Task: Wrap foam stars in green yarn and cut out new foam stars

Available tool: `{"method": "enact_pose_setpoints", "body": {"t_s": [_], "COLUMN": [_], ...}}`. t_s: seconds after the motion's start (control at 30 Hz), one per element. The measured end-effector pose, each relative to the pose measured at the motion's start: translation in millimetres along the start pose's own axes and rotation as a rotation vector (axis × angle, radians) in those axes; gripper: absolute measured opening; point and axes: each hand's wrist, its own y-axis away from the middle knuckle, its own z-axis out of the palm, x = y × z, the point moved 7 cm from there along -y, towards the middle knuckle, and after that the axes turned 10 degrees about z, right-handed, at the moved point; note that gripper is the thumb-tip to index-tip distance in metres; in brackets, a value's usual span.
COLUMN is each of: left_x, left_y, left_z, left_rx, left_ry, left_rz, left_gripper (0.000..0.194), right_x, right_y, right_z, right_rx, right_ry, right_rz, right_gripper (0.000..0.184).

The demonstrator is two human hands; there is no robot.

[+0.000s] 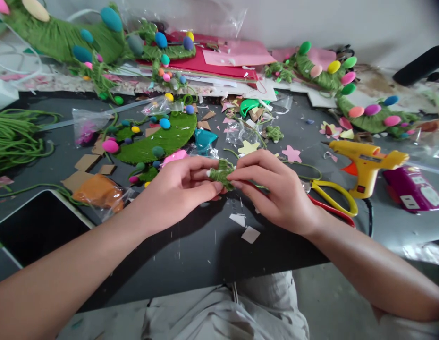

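Between my two hands, above the dark table, is a small piece wrapped in green yarn [221,172]. My left hand [184,184] pinches its left side between thumb and fingers. The thumb and fingertips of my right hand [276,191] close on its right side. A white bit shows at its left end; the rest of its shape is partly hidden by my fingers. Just behind lie a pale yellow paper flower [248,148] and a pink paper flower [291,154]. A green crescent-shaped piece with coloured egg-shaped balls [159,139] lies beyond my left hand.
Right of my right hand are yellow-and-red-handled pliers [334,196], a yellow glue gun [370,160] and a purple package [414,189]. A phone or tablet [38,226], green yarn [21,134], cardboard squares [88,162] and an orange bagged item [99,191] lie on the left.
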Motion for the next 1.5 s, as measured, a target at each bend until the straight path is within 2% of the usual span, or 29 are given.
{"method": "enact_pose_setpoints", "body": {"t_s": [0.43, 0.83, 1.1, 1.33, 1.43, 1.5], "left_x": [-3.6, 0.5, 3.7, 10.0, 15.0, 21.1], "left_y": [1.5, -1.9, -1.3, -1.6, 2.0, 5.5], "left_z": [3.7, 6.7, 3.9, 0.1, -5.0, -9.9], "left_rx": [-0.071, -0.054, -0.023, -0.019, -0.012, 0.031], "left_ry": [-0.04, -0.13, -0.154, -0.302, -0.427, -0.551], "left_rz": [0.017, 0.07, 0.109, 0.183, 0.267, 0.353], "left_gripper": [0.041, 0.036, 0.027, 0.023, 0.023, 0.02], "right_x": [1.2, 0.3, -3.3, -2.9, 1.1, 7.6], "right_y": [-0.9, -3.0, -2.0, 0.6, -1.3, -4.5], "right_z": [-2.0, 1.5, 1.2, 1.7, -7.8, -25.4], "right_rx": [0.087, 0.055, 0.057, 0.04, 0.022, 0.052], "right_ry": [-0.052, -0.086, -0.059, -0.023, 0.023, 0.08], "right_rz": [0.044, 0.098, 0.052, 0.012, 0.031, 0.088], "right_gripper": [0.01, 0.009, 0.009, 0.009, 0.013, 0.01]}}
